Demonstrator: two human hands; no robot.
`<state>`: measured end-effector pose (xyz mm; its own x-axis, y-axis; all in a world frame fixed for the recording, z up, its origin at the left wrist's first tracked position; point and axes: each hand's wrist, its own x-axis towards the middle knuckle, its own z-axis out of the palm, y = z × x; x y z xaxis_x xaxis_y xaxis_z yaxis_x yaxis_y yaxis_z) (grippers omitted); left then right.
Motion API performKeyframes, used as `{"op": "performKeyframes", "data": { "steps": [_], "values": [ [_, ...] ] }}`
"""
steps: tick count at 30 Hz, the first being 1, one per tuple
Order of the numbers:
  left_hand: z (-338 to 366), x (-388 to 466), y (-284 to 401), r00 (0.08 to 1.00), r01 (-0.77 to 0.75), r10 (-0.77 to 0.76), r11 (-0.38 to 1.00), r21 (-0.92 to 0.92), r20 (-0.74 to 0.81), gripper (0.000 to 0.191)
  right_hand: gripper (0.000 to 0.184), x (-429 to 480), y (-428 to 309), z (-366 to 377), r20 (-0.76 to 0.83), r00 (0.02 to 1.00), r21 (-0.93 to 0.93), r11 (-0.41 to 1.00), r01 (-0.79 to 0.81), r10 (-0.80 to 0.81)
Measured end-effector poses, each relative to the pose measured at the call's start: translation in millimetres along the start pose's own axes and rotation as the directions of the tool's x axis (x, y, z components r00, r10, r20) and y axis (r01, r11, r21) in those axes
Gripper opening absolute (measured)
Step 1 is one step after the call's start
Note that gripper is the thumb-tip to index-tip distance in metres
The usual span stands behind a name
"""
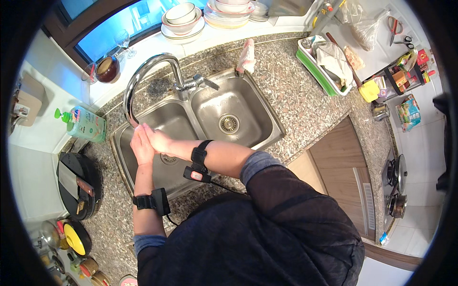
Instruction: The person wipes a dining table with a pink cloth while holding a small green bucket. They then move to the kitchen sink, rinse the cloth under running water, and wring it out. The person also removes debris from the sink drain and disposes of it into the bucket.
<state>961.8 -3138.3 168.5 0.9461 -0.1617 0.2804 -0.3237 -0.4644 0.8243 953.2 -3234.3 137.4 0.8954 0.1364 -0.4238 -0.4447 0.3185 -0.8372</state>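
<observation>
My left hand (pixel 142 148) and my right hand (pixel 159 140) are pressed together under the spout of the chrome faucet (pixel 134 82). They are over the left basin of the steel double sink (pixel 179 116). The palms face each other, so what lies between them is hidden. No held object shows. The faucet lever (pixel 207 83) points to the right. Dark straps with small devices are around both forearms.
A green soap pump bottle (pixel 87 124) stands left of the sink. A cleaver (pixel 71 182) lies on a black round lid or board (pixel 89 202). Stacked bowls (pixel 182 18) and a wine glass (pixel 123 41) stand on the windowsill. A green-and-white basket (pixel 316 75) is at right.
</observation>
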Motion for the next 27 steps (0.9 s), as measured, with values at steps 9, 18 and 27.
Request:
{"op": "performKeyframes", "data": {
  "steps": [9, 18, 27],
  "values": [
    [-7.5, 6.7, -37.6, 0.764, 0.592, -0.398, 0.12, -0.797, 0.508, 0.044, 0.037, -29.6, -14.7, 14.0, -0.002, 0.714, -0.578, 0.583, 0.571, -0.7],
    [4.1, -15.3, -38.7, 0.823, 0.544, -0.222, 0.047, -0.838, 0.523, 0.038, 0.055, -11.6, -23.8, 2.0, -0.168, 0.85, -0.729, 0.643, 0.233, -0.499],
    [12.3, -13.5, -57.6, 0.728, 0.614, -0.313, -0.098, -0.783, 0.61, 0.048, 0.059, 4.4, -7.9, 17.9, -0.156, 0.604, -0.653, 0.541, 0.53, -0.781]
  ]
}}
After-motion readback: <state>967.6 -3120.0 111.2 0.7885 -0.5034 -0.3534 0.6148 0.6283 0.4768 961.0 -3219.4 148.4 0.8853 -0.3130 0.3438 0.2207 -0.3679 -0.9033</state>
